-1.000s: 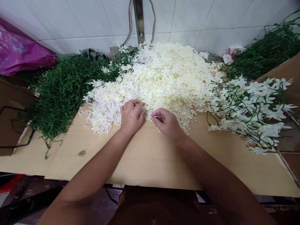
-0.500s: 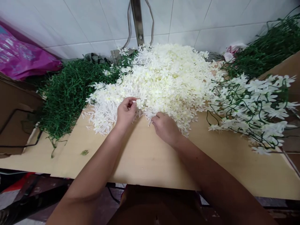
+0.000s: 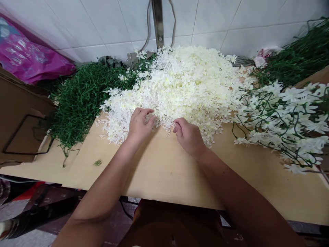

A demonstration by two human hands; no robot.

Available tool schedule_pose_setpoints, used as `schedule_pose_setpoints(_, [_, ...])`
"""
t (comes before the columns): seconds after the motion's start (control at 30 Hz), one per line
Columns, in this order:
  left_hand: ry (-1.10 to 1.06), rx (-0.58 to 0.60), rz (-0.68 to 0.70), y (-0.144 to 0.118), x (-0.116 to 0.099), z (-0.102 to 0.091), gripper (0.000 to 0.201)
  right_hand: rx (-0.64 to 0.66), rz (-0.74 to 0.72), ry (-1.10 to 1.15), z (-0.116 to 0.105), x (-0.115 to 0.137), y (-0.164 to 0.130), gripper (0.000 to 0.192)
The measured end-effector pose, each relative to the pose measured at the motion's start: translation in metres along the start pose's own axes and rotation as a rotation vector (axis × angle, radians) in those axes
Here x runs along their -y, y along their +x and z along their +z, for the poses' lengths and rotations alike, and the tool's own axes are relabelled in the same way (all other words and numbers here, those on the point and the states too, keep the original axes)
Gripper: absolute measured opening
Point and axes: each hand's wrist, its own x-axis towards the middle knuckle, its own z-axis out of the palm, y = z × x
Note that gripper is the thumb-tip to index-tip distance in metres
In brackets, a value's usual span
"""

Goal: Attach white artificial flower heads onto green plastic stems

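- Pile of white flower heads (image 3: 185, 85): loose artificial blossoms, cream-white, heaped at the middle of the worktop (image 3: 164, 168) from the tiled wall (image 3: 102, 24) down to the near centre; its front edge lies under both hands.
- Left hand (image 3: 138, 125): fingers curled and pinched on blossoms at the pile's front edge; the exact piece held is too small to tell.
- Right hand (image 3: 189, 135): just beside the left, fingertips bunched at the same edge, touching flowers; whether it grips one cannot be told.
- Green stems, left heap (image 3: 82, 96): tangled plastic stalks, touching the pile's left side and trailing over the worktop edge.
- Finished sprays (image 3: 285, 120): green stems carrying white flowers, lying right of the pile, near the right hand but apart from it.
- Green stems, right heap (image 3: 298, 61): behind the sprays, against the wall.
- Green scrap (image 3: 97, 163): small, alone on bare worktop, left of the left forearm.
- Pink plastic bag (image 3: 28, 60): far left, by the wall.
- Cardboard box (image 3: 20, 116): below the bag, left of the worktop.
- Metal bar (image 3: 158, 22): upright on the wall behind the pile.
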Motion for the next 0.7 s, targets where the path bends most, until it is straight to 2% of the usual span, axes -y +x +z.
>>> schedule_pose_setpoints(0.13, [0.143, 0.023, 0.006, 0.005, -0.005, 0.006, 0.036, -0.042, -0.002, 0.163, 0.002, -0.002, 0.002, 0.014])
schedule_pose_setpoints(0.23, [0.203, 0.072, -0.006, 0.011, -0.006, 0.007, 0.026, -0.138, -0.087, 0.180, 0.001, -0.001, 0.003, 0.013])
schedule_pose_setpoints(0.33, [0.121, 0.035, -0.044, 0.017, -0.006, 0.001, 0.018, -0.156, -0.055, 0.322, 0.000, 0.001, 0.003, 0.009])
schedule_pose_setpoints(0.4, [-0.083, -0.007, -0.128, 0.017, -0.008, -0.006, 0.014, -0.122, 0.020, 0.487, -0.002, 0.004, 0.003, 0.010])
schedule_pose_setpoints(0.47, [-0.391, 0.016, -0.254, 0.011, -0.014, -0.013, 0.016, -0.078, 0.088, 0.655, -0.003, 0.007, 0.004, 0.012])
schedule_pose_setpoints(0.57, [-0.847, 0.165, -0.468, -0.006, -0.027, -0.016, 0.030, -0.072, 0.142, 0.831, -0.006, 0.012, 0.005, 0.012])
schedule_pose_setpoints(0.63, [-1.044, 0.270, -0.606, -0.018, -0.035, -0.012, 0.035, -0.095, 0.152, 0.879, -0.007, 0.016, 0.005, 0.011])
schedule_pose_setpoints(0.7, [-1.172, 0.316, -0.687, -0.028, -0.039, -0.005, 0.034, -0.112, 0.146, 0.854, -0.006, 0.018, 0.004, 0.009])
